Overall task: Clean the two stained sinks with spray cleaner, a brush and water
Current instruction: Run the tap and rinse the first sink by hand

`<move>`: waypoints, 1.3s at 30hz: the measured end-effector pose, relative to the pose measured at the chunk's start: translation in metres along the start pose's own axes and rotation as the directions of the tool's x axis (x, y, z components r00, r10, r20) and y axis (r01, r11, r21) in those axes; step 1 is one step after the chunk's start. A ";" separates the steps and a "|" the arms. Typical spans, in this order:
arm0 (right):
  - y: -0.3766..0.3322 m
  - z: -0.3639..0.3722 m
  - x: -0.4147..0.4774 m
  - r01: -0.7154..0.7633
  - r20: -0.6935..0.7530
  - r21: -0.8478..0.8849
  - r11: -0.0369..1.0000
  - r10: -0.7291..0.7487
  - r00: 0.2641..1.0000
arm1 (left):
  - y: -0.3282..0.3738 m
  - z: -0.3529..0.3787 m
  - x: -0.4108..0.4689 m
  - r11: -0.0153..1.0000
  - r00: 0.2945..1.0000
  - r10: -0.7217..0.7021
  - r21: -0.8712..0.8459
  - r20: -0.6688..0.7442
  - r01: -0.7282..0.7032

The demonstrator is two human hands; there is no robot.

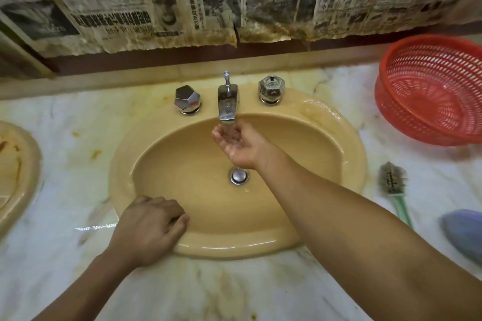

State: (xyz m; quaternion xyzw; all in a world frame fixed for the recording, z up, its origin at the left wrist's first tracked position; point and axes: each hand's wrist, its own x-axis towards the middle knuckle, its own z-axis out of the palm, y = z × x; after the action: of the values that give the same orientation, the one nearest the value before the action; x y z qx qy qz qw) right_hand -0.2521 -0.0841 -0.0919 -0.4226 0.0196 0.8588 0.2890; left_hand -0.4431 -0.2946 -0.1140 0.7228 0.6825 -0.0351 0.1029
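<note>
A tan oval sink (326,138) fills the middle of a stained marble counter. Its chrome faucet (227,104) runs water into my right hand (234,142), which is cupped palm-up right under the spout and holds nothing. My left hand (150,224) rests on the sink's near-left rim with fingers loosely curled over the edge. Part of a second sink (15,172), with brown stains, shows at the far left. A green-handled brush (393,185) lies on the counter right of the sink. No spray cleaner shows clearly.
Two chrome knobs, the left knob (187,99) and the right knob (271,90), flank the faucet. The drain plug (239,176) sits in the basin. A red plastic basket (433,91) stands at the back right. A purple object (464,232) lies at the right edge. Stained newspaper covers the wall.
</note>
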 end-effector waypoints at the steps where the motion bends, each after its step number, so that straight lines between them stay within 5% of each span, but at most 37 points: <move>1: -0.001 -0.001 -0.003 -0.007 0.005 0.012 1.000 0.007 1.000 | 0.009 -0.003 -0.001 0.999 0.999 -0.038 0.010 0.000 0.038; 3: -0.008 -0.007 -0.017 -0.032 0.019 0.017 0.999 0.032 0.999 | 0.046 -0.008 -0.003 0.998 0.998 -0.062 -0.005 0.027 0.062; 7: -0.053 -0.019 -0.070 -0.037 0.009 -0.102 0.994 0.038 0.999 | 0.168 -0.011 0.022 0.977 0.975 0.123 -0.196 0.183 -0.086; 11: -0.123 -0.017 -0.137 0.053 -0.073 -0.321 0.945 -0.081 0.994 | 0.265 0.007 0.091 0.894 0.933 0.358 -0.294 0.015 -0.338; 13: -0.158 -0.014 -0.166 0.097 -0.101 -0.461 0.882 -0.161 0.982 | 0.289 0.010 0.134 0.898 0.942 0.334 -0.288 -0.046 -0.332; 19: -0.208 -0.003 -0.205 0.069 -0.130 -0.696 0.715 -0.219 0.967 | 0.275 -0.024 0.260 0.944 0.944 0.318 -0.065 -0.084 -0.324; 23: -0.218 -0.007 -0.208 0.095 -0.142 -0.763 0.640 -0.309 0.940 | 0.241 -0.043 0.304 0.989 0.990 0.136 -0.053 -0.024 -0.137; 25: -0.222 -0.015 -0.209 0.110 -0.149 -0.768 0.631 -0.343 0.927 | 0.247 -0.034 0.286 0.974 0.974 0.222 -0.022 -0.048 -0.224; 29: -0.225 -0.033 -0.213 0.098 -0.150 -0.758 0.645 -0.319 0.936 | 0.252 -0.016 0.242 0.842 0.846 0.529 -0.086 -0.063 -0.533; 34: -0.223 -0.042 -0.220 0.187 -0.109 -0.691 0.698 -0.356 0.928 | 0.227 -0.037 0.295 0.979 0.974 0.196 -0.030 -0.117 -0.201; 39: -0.206 -0.045 -0.227 0.294 -0.054 -0.546 0.785 -0.382 0.923 | 0.247 -0.026 0.269 0.887 0.885 0.454 -0.044 -0.101 -0.460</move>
State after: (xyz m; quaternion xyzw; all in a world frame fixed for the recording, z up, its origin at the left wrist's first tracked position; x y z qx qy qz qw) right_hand -0.0063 -0.0339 0.0900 -0.5500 -0.2698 0.7277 0.3085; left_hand -0.1818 -0.0375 -0.1153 0.8602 0.4977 0.0448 0.1021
